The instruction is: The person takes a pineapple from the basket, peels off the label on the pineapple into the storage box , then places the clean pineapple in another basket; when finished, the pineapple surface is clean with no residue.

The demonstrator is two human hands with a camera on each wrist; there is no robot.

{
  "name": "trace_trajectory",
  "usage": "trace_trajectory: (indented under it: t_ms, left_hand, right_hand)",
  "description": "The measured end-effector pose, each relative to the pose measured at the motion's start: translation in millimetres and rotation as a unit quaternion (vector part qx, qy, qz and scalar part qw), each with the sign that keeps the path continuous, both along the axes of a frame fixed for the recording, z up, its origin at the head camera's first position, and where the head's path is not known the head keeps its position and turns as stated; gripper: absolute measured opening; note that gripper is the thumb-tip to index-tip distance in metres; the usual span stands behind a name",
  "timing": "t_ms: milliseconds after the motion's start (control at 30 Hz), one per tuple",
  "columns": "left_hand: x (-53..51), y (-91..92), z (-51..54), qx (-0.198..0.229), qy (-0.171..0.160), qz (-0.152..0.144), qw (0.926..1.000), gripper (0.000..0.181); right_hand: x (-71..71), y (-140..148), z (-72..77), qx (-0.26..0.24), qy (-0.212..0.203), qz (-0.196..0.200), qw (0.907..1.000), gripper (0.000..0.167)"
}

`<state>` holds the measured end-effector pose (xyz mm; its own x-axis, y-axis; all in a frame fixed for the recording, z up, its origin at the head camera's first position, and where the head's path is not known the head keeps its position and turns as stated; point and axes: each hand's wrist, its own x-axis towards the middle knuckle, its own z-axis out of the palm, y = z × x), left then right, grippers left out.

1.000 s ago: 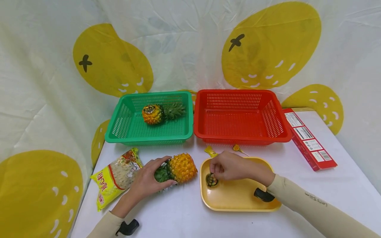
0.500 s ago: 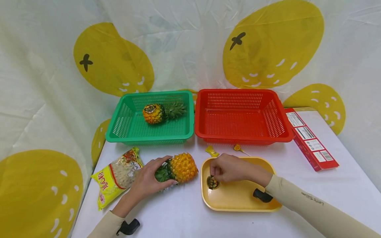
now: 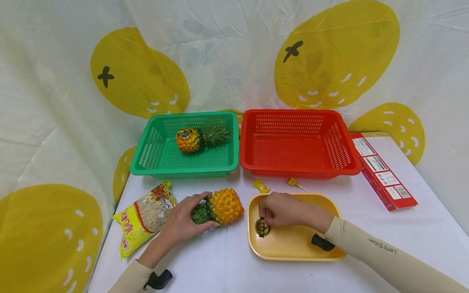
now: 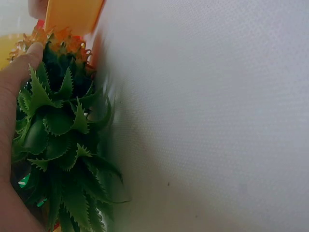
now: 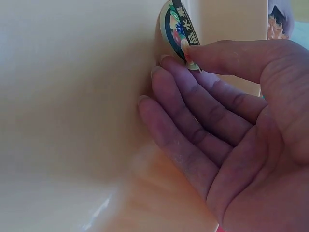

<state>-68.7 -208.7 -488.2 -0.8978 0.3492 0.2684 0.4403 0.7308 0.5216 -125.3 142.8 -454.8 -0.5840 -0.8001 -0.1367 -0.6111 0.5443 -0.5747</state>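
Two grips: one thorny, one paper-thin

Leftmost, a yellow bag [image 3: 146, 217] lies just beside the left hand [image 3: 182, 217]. We see that hand curled round the leafy crown of a pineapple [image 3: 226, 206], which lies on its side, its knobbly body just beyond the fingertips. We judge it firm and fairly weighty; the saw-toothed leaves may prick, so the neck or body seems the kinder hold. Farther right, the right hand [image 3: 280, 209] pinches a sticker [image 3: 262, 228] by its edge within the tray [image 3: 293, 246]: light, bendable, probably easily creased. Whether it's tacky, we can't tell.
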Motion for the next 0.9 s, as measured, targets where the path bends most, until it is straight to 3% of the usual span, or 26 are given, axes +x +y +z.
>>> trace_trajectory:
  t_ms: [900]
  left_hand:
    - [-1.1,-0.7,-0.1,0.005,-0.005,-0.007,0.9999,0.090]
  right_hand:
    - [4.9,-1.4,8.4,0.042,0.049,-0.007,0.9979,0.014]
